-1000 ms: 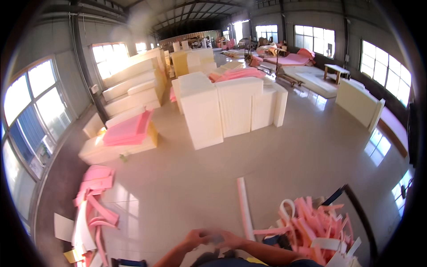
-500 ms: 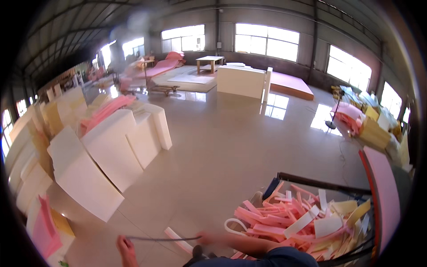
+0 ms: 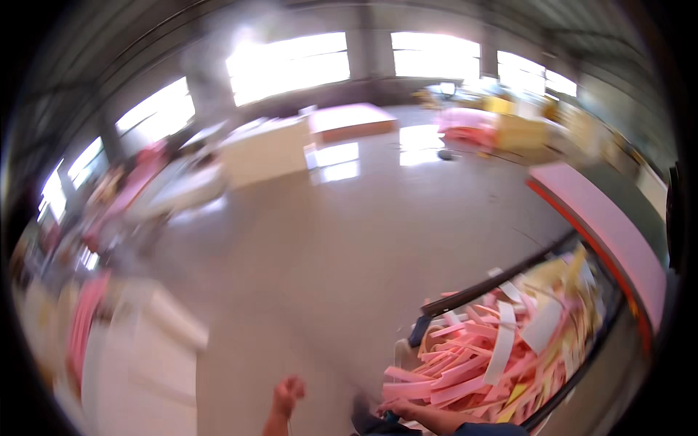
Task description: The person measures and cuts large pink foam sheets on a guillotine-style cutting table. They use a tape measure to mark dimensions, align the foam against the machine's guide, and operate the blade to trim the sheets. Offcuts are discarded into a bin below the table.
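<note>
The picture is smeared by motion. My left hand is at the lower edge with its fingers curled into a fist, above the bare floor. My right hand sits low by the near corner of a dark-framed bin; its fingers are too blurred and hidden to read. The bin is heaped with pink, white and yellow foam strips. No cord or strip shows clearly between the hands.
A long pink foam slab leans along the bin's right side. White foam blocks stand at the lower left, and another white block sits farther off. Pink and yellow foam stacks line the back under bright windows.
The view has swung further right, so the foam blocks slid left and the bin grew larger. The thin line stretched between my hands half a second ago is no longer visible.
</note>
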Action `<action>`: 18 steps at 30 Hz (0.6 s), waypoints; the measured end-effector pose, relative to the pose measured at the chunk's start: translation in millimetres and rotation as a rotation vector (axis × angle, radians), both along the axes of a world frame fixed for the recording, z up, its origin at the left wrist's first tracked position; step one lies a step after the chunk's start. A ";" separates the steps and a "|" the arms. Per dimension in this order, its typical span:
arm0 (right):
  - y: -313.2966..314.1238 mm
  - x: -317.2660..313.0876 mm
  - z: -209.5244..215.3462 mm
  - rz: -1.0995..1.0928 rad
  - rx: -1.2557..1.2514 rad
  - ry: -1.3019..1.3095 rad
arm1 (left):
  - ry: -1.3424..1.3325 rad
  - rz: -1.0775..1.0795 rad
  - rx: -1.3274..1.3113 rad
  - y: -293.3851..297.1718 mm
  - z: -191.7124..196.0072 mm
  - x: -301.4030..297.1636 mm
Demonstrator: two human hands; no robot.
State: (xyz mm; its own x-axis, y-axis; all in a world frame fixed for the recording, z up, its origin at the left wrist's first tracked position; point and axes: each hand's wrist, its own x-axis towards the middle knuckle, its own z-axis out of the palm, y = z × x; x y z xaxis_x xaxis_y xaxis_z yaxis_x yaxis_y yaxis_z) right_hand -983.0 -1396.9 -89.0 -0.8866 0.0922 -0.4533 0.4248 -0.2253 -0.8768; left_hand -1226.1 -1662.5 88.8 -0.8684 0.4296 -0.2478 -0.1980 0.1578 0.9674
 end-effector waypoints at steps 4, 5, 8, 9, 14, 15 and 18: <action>63.0 -146.6 -18.5 -0.099 -0.044 -0.221 | 0.530 -0.612 -0.839 -13.5 -148.7 -122.9; 86.8 -171.8 -20.1 -0.108 0.227 0.027 | 0.188 -0.516 -0.670 -27.0 -177.9 -136.3; 151.8 -251.0 33.5 -0.427 0.062 -0.084 | -0.464 -0.180 -0.678 -30.0 -192.9 -185.7; 177.6 -270.9 49.5 -0.458 0.107 -0.052 | -0.524 -0.157 -0.727 -16.6 -190.5 -211.9; 284.4 -370.0 66.7 -0.715 0.044 -0.072 | -0.634 -0.116 -0.823 42.1 -196.3 -349.6; 297.4 -378.1 50.4 -0.714 0.035 -0.106 | -0.647 -0.110 -0.848 51.6 -199.1 -378.2; 330.0 -426.2 56.8 -0.856 -0.097 -0.263 | -0.635 -0.079 -0.908 80.4 -195.6 -477.2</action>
State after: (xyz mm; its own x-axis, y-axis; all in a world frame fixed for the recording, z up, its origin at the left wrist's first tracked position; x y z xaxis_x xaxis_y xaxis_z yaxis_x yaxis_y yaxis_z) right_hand -1409.1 -1066.9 -32.3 -0.3986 0.6244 -0.6718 0.2613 -0.6248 -0.7357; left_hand -1703.3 -1582.1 -106.8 -0.4504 -0.0885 -0.8884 -0.5748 0.7901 0.2127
